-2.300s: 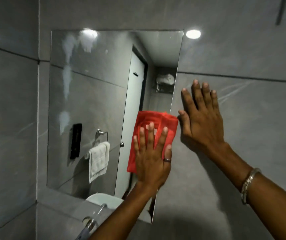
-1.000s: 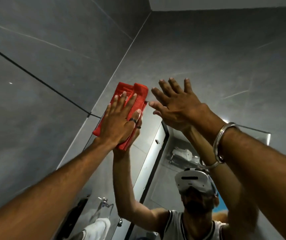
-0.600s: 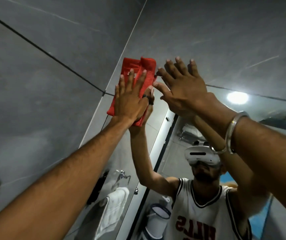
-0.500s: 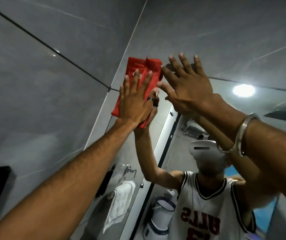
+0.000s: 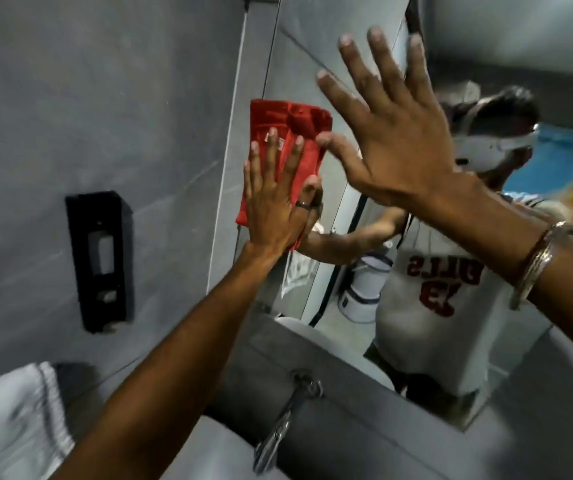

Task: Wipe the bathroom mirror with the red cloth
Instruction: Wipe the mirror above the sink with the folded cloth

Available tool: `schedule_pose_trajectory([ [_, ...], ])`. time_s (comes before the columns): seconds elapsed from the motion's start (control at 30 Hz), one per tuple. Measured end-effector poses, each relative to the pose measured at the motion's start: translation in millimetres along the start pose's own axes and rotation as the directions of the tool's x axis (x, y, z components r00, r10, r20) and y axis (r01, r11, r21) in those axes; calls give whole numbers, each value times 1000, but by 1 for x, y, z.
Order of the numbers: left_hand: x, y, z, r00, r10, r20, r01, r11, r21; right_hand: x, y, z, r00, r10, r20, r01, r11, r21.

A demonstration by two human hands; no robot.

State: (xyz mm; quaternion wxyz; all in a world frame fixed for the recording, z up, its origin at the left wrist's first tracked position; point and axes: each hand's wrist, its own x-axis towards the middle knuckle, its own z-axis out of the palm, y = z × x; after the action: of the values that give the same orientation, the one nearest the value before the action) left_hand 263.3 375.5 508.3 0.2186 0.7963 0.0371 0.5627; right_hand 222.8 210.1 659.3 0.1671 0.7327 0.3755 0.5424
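The red cloth (image 5: 288, 133) lies folded and flat against the mirror (image 5: 299, 64), close to the mirror's left edge at mid height. My left hand (image 5: 274, 199) presses on the cloth's lower half with fingers stretched upward; a ring shows on one finger. To the right of the cloth, my right hand (image 5: 392, 133) is held up in front of the glass with fingers spread and nothing in it. A metal bangle sits on that wrist. My right thumb reaches next to the cloth's right edge.
A black wall dispenser (image 5: 99, 261) hangs on the grey tiled wall to the left. A white towel (image 5: 11, 420) is at the lower left. Below the mirror are a chrome tap (image 5: 288, 420) and a pale basin (image 5: 229, 452). The mirror reflects a person and a bucket.
My left hand has slid the cloth down from the mirror's top to mid height along the left side. My right hand came down with it. The view has swung downward, showing tap and towel.
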Motion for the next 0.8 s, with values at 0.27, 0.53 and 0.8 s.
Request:
schedule_pose_trajectory([
  [0.27, -123, -60, 43, 999, -3, -53, 7, 996, 87, -124, -97, 59, 993, 69, 92, -78, 992, 98],
  [0.53, -171, -46, 57, 979, -199, -39, 199, 980, -5, -227, -117, 56, 972, 236, -13, -226, 945, 234],
  [0.8, -212, 58, 99, 998, -49, -42, 53, 993, 103, -333, -90, 18, 966, 209, 154, -233, 959, 158],
])
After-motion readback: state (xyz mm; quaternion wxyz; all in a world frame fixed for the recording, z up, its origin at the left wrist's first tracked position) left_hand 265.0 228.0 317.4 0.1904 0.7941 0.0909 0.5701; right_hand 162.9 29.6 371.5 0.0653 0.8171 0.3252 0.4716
